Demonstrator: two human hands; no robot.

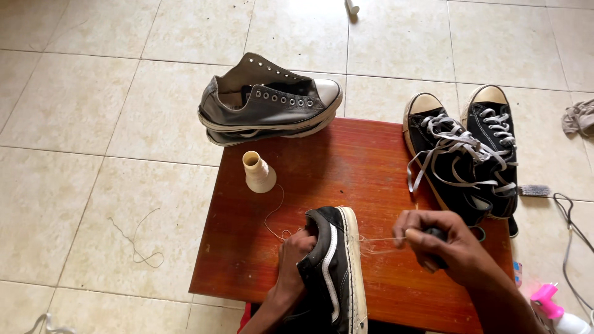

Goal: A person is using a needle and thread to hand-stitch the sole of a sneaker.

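A black sneaker with a white stripe and white sole (334, 266) lies on its side at the near edge of a small red-brown wooden table (346, 167). My left hand (294, 250) reaches into the shoe's opening and holds it. My right hand (436, 238) sits to the right of the sole, fingers closed on a dark-handled tool, with a thin white thread (380, 239) stretched taut from the sole to it. More thread runs loosely back to a cream thread cone (258, 172) standing on the table.
A pair of grey low sneakers without laces (269, 102) is stacked at the table's far left edge. Two black laced sneakers (461, 148) rest at its right edge. On the tiled floor lie loose thread (139, 244), a pink-capped bottle (550, 306), a black cord (572, 232) and a cloth (578, 117).
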